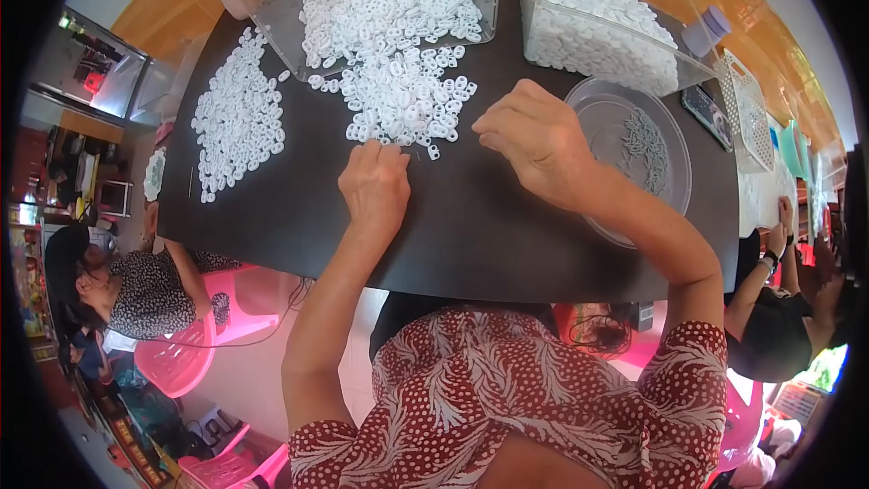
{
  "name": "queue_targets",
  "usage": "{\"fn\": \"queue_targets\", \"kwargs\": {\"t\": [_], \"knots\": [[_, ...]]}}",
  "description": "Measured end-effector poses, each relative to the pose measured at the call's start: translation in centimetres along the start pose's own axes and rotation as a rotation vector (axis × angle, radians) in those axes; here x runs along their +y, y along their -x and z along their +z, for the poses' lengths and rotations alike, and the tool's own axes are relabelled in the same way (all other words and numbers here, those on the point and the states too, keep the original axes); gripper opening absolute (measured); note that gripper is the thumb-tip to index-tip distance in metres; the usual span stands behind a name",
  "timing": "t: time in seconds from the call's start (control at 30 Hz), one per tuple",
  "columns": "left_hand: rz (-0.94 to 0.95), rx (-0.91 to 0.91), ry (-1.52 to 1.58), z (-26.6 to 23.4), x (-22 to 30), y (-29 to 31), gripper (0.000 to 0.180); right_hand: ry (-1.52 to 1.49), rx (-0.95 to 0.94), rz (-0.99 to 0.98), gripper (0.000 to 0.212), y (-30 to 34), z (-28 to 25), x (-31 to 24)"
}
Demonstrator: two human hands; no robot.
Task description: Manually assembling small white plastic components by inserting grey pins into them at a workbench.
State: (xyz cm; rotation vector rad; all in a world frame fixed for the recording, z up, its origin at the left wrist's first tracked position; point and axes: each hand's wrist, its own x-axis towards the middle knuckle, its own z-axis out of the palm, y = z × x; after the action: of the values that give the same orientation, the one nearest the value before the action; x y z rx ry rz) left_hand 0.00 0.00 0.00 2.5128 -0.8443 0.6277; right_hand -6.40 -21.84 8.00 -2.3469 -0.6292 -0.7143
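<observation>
I see L hand (374, 183) and R hand (529, 140) curled (can't tell if gripping); desk's (489, 244) L-edge white pile (238, 113) prob. done, far-side heap (407, 91) to go.

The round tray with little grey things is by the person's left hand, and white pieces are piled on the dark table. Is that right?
Not quite: the round tray with little grey things is by the person's right hand, not the left hand, as the head view shows. White pieces are piled on the dark table.
</observation>
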Motion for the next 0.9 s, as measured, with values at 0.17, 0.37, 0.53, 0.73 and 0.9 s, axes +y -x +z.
{"fn": "queue_targets", "kwargs": {"t": [0.17, 0.37, 0.53, 0.73, 0.9], "knots": [[-0.006, 0.078, 0.130, -0.6, 0.4, 0.2, 0.018, -0.001, -0.074, 0.038, 0.015, 0.4, 0.0, 0.1], [0.008, -0.017, 0.179, -0.6, 2.1, 0.0, 0.018, 0.007, -0.084, 0.078, 0.014, 2.0, 1.7, -0.5], [0.065, -0.029, 0.162, 0.5, 1.7, -0.2, 0.017, 0.025, -0.037, 0.125, 0.014, 2.9, 1.5, -2.0], [0.160, 0.029, 0.122, 1.1, 1.4, 0.2, 0.012, 0.031, -0.029, 0.157, 0.013, 4.1, 2.2, -3.4], [0.241, 0.018, -0.014, 0.6, 1.0, 0.8, 0.011, 0.021, -0.028, 0.142, 0.013, 4.4, 4.0, -4.0]]}}
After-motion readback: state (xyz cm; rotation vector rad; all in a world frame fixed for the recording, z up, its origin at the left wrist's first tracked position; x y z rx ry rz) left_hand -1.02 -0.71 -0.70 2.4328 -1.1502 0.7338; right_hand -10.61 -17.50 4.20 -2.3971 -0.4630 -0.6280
